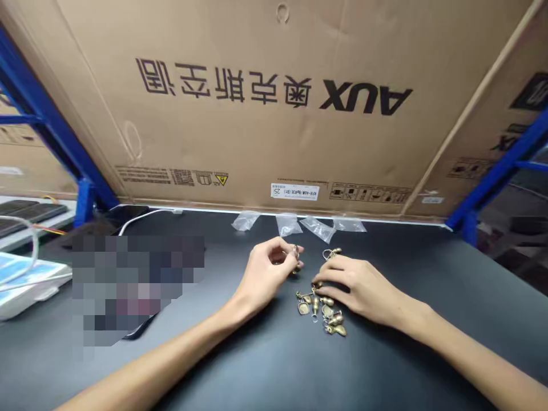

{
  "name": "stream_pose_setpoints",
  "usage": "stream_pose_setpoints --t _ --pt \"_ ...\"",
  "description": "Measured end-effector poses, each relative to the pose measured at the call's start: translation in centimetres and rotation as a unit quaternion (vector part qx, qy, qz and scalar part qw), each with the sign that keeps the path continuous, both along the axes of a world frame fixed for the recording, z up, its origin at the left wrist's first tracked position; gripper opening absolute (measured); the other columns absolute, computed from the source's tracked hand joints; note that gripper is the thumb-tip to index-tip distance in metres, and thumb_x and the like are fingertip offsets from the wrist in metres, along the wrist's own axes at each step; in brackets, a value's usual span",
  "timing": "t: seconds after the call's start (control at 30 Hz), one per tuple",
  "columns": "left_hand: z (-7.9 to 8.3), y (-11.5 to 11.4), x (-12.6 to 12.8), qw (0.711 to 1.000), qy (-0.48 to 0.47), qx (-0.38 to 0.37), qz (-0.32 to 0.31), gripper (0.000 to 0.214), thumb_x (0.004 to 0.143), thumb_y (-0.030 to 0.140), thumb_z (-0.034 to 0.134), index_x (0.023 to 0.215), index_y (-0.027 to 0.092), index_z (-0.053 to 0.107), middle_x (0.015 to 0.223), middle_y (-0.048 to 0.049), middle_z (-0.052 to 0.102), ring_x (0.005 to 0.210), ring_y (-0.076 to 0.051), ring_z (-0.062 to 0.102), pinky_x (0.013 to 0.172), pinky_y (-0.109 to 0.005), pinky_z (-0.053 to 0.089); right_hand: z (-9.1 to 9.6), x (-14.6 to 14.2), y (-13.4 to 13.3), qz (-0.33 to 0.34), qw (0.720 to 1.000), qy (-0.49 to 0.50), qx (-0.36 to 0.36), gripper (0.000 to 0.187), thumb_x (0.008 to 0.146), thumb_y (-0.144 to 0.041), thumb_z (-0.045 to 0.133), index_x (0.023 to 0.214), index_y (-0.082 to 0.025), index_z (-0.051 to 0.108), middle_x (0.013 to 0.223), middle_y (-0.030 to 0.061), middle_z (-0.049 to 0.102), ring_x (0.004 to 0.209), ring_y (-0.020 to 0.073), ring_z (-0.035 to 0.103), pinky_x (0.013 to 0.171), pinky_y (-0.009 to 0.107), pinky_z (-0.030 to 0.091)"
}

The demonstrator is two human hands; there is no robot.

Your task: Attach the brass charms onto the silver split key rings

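Left hand (pixel 268 269) pinches a small ring (pixel 295 251); right hand (pixel 359 286) covers brass charms (pixel 322 309), grip hidden

Soft, even light from above falls on my dark surface (pixel 265 365), which returns a dull grey sheen at lower centre of the frame. My left hand (pixel 268 273) and right hand (pixel 357 285) are evenly lit, throwing only faint shadows beneath them. A glint shows on the key ring (pixel 295 251) pinched in my left hand; the brass charms (pixel 321 311) look slightly soft. The cardboard box (pixel 274 103) across the top is bright, its print sharp. Lens distortion splays the blue rack posts (pixel 51 125) outward at both edges. A pixelated patch (pixel 132 285) masks centre left.
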State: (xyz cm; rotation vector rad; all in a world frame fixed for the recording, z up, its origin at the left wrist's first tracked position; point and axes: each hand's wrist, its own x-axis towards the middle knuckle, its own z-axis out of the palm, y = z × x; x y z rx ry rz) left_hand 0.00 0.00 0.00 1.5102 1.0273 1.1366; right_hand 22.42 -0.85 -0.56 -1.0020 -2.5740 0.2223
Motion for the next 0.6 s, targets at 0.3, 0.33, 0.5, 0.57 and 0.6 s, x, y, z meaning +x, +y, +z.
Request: stream_pose_setpoints --t 0.3,0.33,0.5,0.57,0.6 --pt "-0.15 -0.06 0.38 1.0 0.011 -0.004 -0.02 0.026 0.085 0.04 0.065 0.077 0.016 0.058 0.106 -0.0114 0.073 0.083 -0.022 0.072 0.08 -0.034 0.055 -0.3 -0.66 -0.35 -0.007 0.999 -0.001 0.04 0.02 0.099 -0.03 0.052 0.099 -0.023 0.07 0.098 0.0029 0.07 0.087 0.0174 0.063 0.078 0.031 0.049" --pt "-0.18 -0.07 0.41 1.0 0.013 -0.002 -0.021 0.026 0.085 0.039 0.065 0.077 0.016 0.058 0.105 -0.0115 0.074 0.084 -0.022 0.072 0.081 -0.034 0.055 -0.39 -0.77 -0.3 -0.007 0.999 -0.003 0.048 0.02 0.099 -0.031 0.051 0.098 -0.022 0.069 0.096 0.0032 0.07 0.085 0.0176 0.063 0.077 0.031 0.049" --pt "-0.27 -0.12 0.47 0.999 0.026 0.008 -0.024 0.023 0.085 0.037 0.064 0.077 0.016 0.058 0.109 -0.0118 0.073 0.085 -0.022 0.072 0.082 -0.035 0.055 -0.67 -0.78 0.03 -0.014 0.996 -0.002 0.088 0.022 0.101 -0.028 0.047 0.095 -0.019 0.067 0.092 0.0044 0.07 0.083 0.0183 0.064 0.076 0.032 0.048" --pt "-0.26 -0.16 0.48 0.999 0.033 0.013 -0.024 0.022 0.086 0.036 0.063 0.077 0.016 0.058 0.108 -0.0112 0.073 0.085 -0.021 0.072 0.082 -0.035 0.055 -0.5 -0.55 0.06 -0.026 0.996 0.016 0.081 0.021 0.1 -0.028 0.048 0.097 -0.019 0.066 0.094 0.0043 0.071 0.084 0.0177 0.064 0.077 0.032 0.049" --pt "-0.26 -0.18 0.5 0.999 0.036 0.015 -0.025 0.021 0.086 0.035 0.063 0.077 0.016 0.058 0.107 -0.0109 0.073 0.087 -0.021 0.071 0.083 -0.035 0.055 -0.39 -0.42 0.05 -0.033 0.996 0.025 0.074 0.02 0.1 -0.027 0.048 0.097 -0.019 0.066 0.094 0.0041 0.07 0.084 0.0173 0.064 0.078 0.031 0.049"
